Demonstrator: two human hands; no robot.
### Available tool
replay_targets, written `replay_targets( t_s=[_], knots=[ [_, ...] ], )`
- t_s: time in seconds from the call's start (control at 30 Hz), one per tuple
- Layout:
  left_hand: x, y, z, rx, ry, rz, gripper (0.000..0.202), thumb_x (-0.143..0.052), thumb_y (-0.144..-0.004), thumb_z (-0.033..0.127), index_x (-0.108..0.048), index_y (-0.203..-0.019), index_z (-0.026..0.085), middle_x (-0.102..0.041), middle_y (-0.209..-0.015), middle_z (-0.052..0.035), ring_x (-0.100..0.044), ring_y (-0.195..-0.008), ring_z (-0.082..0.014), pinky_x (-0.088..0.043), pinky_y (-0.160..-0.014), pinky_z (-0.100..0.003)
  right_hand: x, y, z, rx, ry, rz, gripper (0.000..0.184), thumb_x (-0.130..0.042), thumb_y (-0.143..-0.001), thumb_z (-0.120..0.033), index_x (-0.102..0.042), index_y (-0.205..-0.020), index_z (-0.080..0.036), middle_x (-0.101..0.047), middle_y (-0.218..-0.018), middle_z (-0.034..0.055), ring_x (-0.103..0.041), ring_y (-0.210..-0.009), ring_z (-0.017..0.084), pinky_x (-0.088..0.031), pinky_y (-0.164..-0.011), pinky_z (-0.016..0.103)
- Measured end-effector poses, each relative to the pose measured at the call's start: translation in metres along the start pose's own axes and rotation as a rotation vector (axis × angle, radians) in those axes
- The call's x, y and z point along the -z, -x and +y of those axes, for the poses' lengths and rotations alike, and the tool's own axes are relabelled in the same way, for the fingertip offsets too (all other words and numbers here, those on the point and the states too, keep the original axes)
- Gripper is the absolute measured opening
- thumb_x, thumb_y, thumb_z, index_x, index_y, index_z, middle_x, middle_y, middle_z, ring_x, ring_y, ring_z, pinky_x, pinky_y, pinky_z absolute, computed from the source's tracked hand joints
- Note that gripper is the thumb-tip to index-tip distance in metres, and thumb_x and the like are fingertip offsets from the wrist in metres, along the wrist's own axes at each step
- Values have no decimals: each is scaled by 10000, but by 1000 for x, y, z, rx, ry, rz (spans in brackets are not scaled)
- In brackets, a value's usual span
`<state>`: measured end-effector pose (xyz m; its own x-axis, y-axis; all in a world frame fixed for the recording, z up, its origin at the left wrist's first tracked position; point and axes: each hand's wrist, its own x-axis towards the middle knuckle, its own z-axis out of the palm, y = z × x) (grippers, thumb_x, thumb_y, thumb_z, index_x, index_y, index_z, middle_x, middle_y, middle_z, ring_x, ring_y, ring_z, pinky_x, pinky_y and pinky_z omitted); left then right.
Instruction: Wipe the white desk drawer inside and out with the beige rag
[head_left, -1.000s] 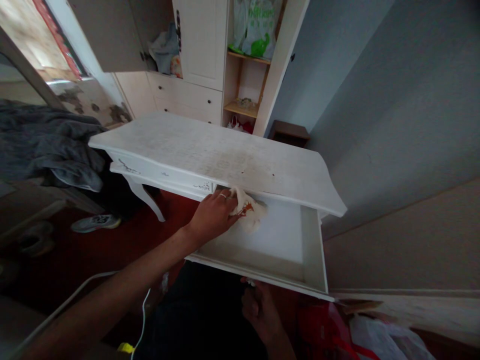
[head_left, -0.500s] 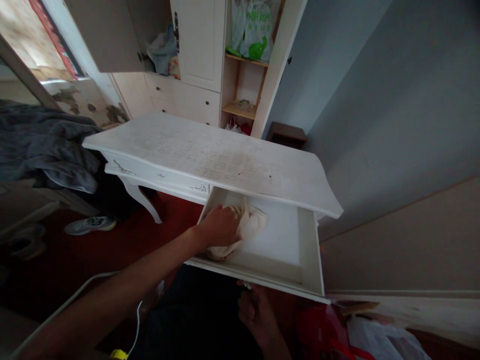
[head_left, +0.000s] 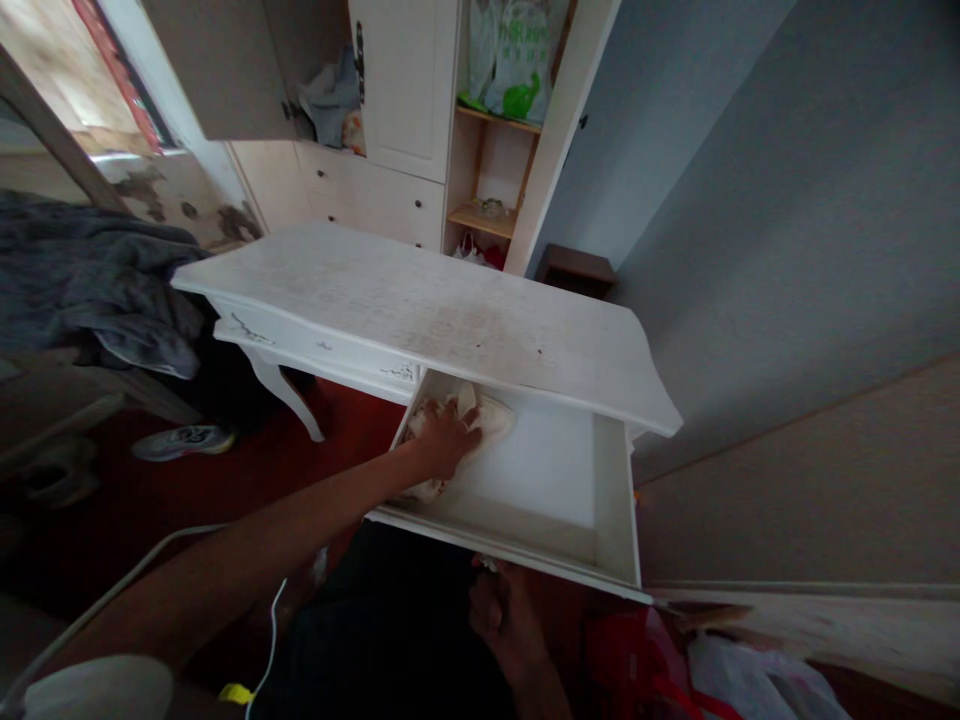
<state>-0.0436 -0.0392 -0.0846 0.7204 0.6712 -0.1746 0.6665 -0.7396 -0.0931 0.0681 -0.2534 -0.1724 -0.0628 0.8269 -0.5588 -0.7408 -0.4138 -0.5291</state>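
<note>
A white desk (head_left: 420, 310) stands before me with its right drawer (head_left: 555, 540) pulled out. My left hand (head_left: 444, 440) reaches into the drawer's back left corner and presses a crumpled cream cloth (head_left: 487, 415) against the bottom, fingers closed over it. My right hand (head_left: 501, 612) is below the drawer's front edge, fingers curled up toward its underside; what it grips is hidden.
A cream wardrobe (head_left: 405, 90) with an open door and shelves stands behind the desk. Grey bedding (head_left: 90, 280) lies at the left, a sneaker (head_left: 180, 440) on the red floor. A white cable (head_left: 270, 640) hangs near my arm. Bags (head_left: 720, 670) lie at the lower right.
My left hand has dragged the cloth from the drawer's middle toward its back left corner. The right hand has stayed under the drawer front.
</note>
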Motion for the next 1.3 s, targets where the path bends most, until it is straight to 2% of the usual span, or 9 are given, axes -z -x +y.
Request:
replay_targets(
  t_s=[0.17, 0.3, 0.37, 0.47, 0.6, 0.73, 0.97, 1.13, 1.3],
  knots=[
    [11, -16, 1, 294, 105, -3, 693, -618, -798, 259, -422, -1461, 221, -204, -1605, -143, -250, -1382, -517, -392, -982, -636, -1, 0, 1, 31, 30, 12, 416, -758, -725, -529, -661, -851, -145, -281, -423, -102, -168, -408, 38, -111, -422, 208],
    [15, -29, -7, 438, 191, 33, 774, -499, -880, 431, -252, -1531, 95, -227, -1572, -238, -252, -1407, -479, -436, -994, -554, 0, 1, 1, 54, 47, 12, 390, -741, -740, -514, -653, -842, -147, -279, -416, -101, -167, -402, 42, -111, -423, 216],
    [15, -32, -10, 438, 215, 27, 850, -490, -872, 495, -200, -1537, 52, -235, -1556, -272, -254, -1418, -460, -435, -1011, -531, 1, 2, 1, 62, 51, 14, 390, -740, -740, -512, -649, -842, -147, -280, -413, -101, -171, -402, 42, -114, -427, 216],
    [12, -34, -11, 444, 190, 54, 780, -469, -882, 385, -217, -1527, 26, -250, -1545, -286, -272, -1420, -438, -421, -1034, -516, -1, 4, 2, 55, 53, 34, 419, -744, -724, -538, -639, -836, -147, -283, -410, -102, -175, -401, 42, -117, -429, 217],
    [5, -40, -7, 469, 167, 177, 610, -407, -891, 222, -355, -1464, 18, -411, -1449, -292, -361, -1383, -395, -461, -993, -476, -9, 7, 3, 35, 59, 46, 463, -742, -708, -585, -626, -830, -154, -280, -407, -104, -170, -398, 43, -115, -427, 218],
    [3, -49, -4, 497, 162, 225, 500, -416, -877, 153, -501, -1354, 31, -528, -1323, -295, -513, -1254, -352, -497, -944, -443, -19, 10, 6, 52, 83, 51, 468, -729, -708, -600, -622, -831, -162, -272, -406, -104, -177, -397, 49, -115, -421, 223],
    [2, -56, 3, 502, 162, 245, 513, -391, -887, 159, -495, -1368, 12, -526, -1341, -280, -485, -1284, -376, -475, -970, -439, -13, 8, 7, 73, 71, 43, 456, -738, -700, -581, -621, -818, -157, -273, -406, -105, -183, -394, 46, -116, -415, 218],
    [-6, -65, 14, 403, 192, 286, 536, -372, -896, 162, -453, -1405, 15, -485, -1405, -253, -427, -1336, -372, -423, -1037, -455, -2, 8, 4, 91, 88, 68, 463, -708, -725, -596, -619, -822, -152, -296, -408, -101, -202, -387, 46, -129, -417, 216],
    [-2, -75, 36, 237, 223, 308, 514, -364, -911, 170, -467, -1390, 11, -489, -1399, -242, -429, -1323, -346, -396, -1069, -458, -2, 9, 1, 70, 124, 50, 499, -689, -723, -630, -618, -833, -149, -299, -411, -102, -200, -383, 45, -120, -419, 221]
  ],
)
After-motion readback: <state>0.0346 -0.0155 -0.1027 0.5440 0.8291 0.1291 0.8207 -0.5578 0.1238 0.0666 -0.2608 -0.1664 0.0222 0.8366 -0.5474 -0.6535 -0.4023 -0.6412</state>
